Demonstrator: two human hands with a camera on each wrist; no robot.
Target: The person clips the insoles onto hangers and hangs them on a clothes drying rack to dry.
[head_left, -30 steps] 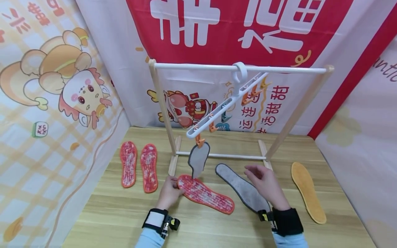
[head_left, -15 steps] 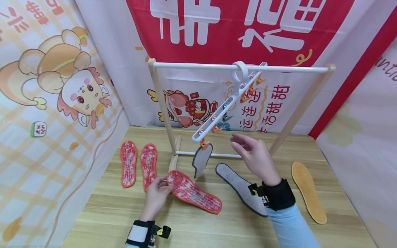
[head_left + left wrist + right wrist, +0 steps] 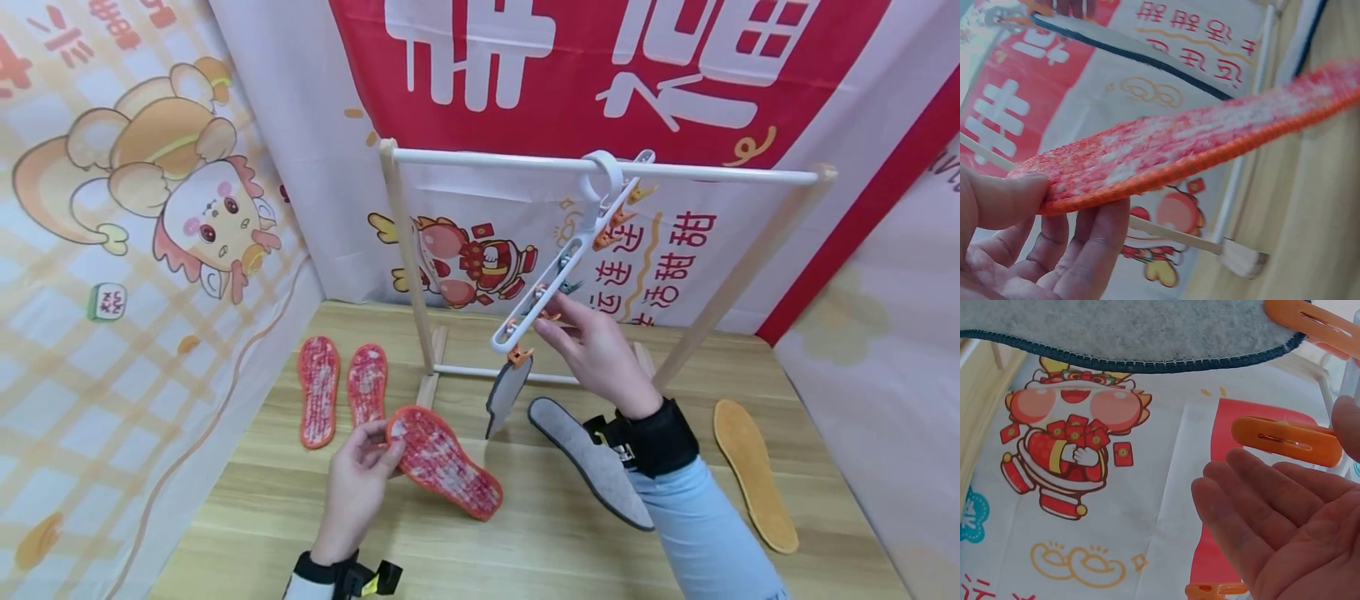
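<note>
Red insole [image 3: 447, 463] (tilted) in left grip [image 3: 356, 487]

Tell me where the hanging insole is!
In the head view, the hanging gray insole is below centre, in an orange clip at the near end of the white hanger, right of the red insole in the left hand.

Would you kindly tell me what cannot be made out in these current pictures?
Head: near end of the middle red insole, hidden by the left hand.
Left wrist: far end of the held insole, cut off by the right edge.
Right wrist: rest of the hanging grey insole, cut off by top and left edges.
</note>
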